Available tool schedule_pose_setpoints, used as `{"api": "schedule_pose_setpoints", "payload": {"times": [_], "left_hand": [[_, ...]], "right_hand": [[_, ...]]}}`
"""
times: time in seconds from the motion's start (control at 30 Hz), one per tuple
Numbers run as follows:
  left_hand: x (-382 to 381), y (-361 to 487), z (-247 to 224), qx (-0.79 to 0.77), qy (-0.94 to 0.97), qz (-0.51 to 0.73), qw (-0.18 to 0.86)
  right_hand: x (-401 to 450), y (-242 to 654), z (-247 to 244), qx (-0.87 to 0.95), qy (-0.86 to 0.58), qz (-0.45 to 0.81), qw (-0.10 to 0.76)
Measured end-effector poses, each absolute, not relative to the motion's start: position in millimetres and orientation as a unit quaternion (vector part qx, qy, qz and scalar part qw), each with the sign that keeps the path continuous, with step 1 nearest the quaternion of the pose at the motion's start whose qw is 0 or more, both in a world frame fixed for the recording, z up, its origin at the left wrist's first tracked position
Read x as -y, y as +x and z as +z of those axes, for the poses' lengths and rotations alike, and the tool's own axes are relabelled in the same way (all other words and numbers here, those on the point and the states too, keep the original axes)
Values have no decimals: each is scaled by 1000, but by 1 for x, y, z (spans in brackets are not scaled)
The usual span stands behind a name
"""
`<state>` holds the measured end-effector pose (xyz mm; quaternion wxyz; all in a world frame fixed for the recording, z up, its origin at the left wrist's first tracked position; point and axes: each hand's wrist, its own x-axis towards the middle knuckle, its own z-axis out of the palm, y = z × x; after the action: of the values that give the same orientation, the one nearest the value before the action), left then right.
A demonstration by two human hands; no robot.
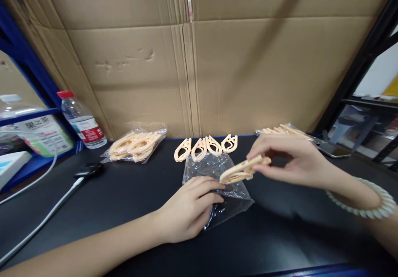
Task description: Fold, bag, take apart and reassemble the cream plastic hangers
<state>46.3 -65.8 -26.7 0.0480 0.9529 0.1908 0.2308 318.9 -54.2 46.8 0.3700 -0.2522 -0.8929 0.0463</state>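
Note:
My right hand (pixel 286 159) pinches a beige folded plastic hanger (pixel 239 173) by its right end. The hanger is tilted above a clear plastic bag (pixel 231 206) lying on the black table. My left hand (pixel 194 206) is on the bag's left edge, fingers over the film and partly curled, with the thumb side low. Its fingertips are close to the hanger's left tip; whether they touch it, I cannot tell. Behind the bag, several more folded hangers (pixel 199 149) lie in a row, the middle ones close to the bag's far end.
Bagged hangers (pixel 137 144) lie at the back left, and another bagged bundle (pixel 282 130) sits behind my right hand. A phone (pixel 334 149) is to the right. On the left stand a red-capped bottle (pixel 82 121) and a white cable (pixel 49 215). Cardboard (pixel 139 74) walls the back.

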Motion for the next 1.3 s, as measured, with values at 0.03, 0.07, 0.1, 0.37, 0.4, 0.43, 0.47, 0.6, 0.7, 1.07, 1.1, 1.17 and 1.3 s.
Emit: {"api": "schedule_pose_setpoints", "payload": {"times": [0.03,0.07,0.1,0.37,0.4,0.43,0.47,0.6,0.7,1.07,1.1,1.17,1.3], "left_hand": [[66,46,-27,-192,953,230,50],[65,46,-28,-194,952,232,52],[65,47,-28,-195,951,234,52],[66,47,-30,-208,944,253,48],[66,47,-31,-209,943,255,46],[66,47,-31,-209,943,256,45],[67,47,-31,-208,943,258,44],[67,47,-31,-210,942,261,31],[67,47,-31,-204,943,260,25],[68,47,-30,-219,939,267,8],[69,48,-30,-219,938,268,8],[69,49,-30,-217,938,271,10],[69,50,-32,-210,939,273,7]], "right_hand": [[62,316,47,903,-227,68,359],[69,313,48,911,-207,87,347],[75,312,48,917,-195,105,333],[100,304,42,942,-162,106,275],[102,303,42,947,-154,99,264],[104,301,42,952,-145,92,254],[105,299,42,957,-136,84,242],[107,293,37,971,-106,31,211],[106,287,27,970,-123,-42,205],[80,273,-7,911,-224,-253,236],[79,273,-8,909,-223,-263,236],[79,272,-10,905,-220,-276,236],[80,266,-13,898,-234,-303,216]]}}
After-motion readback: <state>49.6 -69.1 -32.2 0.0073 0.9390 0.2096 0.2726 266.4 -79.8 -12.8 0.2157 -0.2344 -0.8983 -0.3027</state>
